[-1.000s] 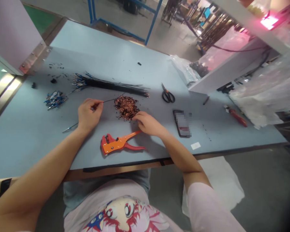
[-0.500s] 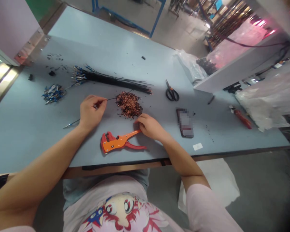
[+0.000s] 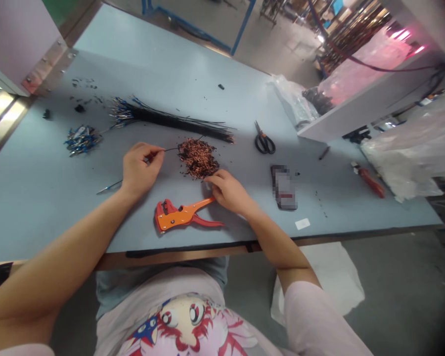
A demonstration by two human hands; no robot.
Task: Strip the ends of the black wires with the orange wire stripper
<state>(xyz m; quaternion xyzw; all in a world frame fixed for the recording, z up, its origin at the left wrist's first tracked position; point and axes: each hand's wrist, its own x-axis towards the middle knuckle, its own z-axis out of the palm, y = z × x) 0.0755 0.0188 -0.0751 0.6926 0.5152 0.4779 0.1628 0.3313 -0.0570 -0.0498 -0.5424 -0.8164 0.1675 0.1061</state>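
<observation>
As wire [image 3: 170, 149] slants away rightward, blue end [image 3: 104, 190] leftmost.

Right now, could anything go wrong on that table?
The right hand is by the pile of copper bits, so a nudge might scatter them. The black wire in the left hand reaches toward that pile and might drag bits along. The orange tool lies near the front edge of the table, so a bump could perhaps knock it off.

Black-handled scissors [image 3: 263, 135], phone [image 3: 284, 189] near white card [image 3: 302, 224], red-handled pliers [image 3: 371, 183]
</observation>
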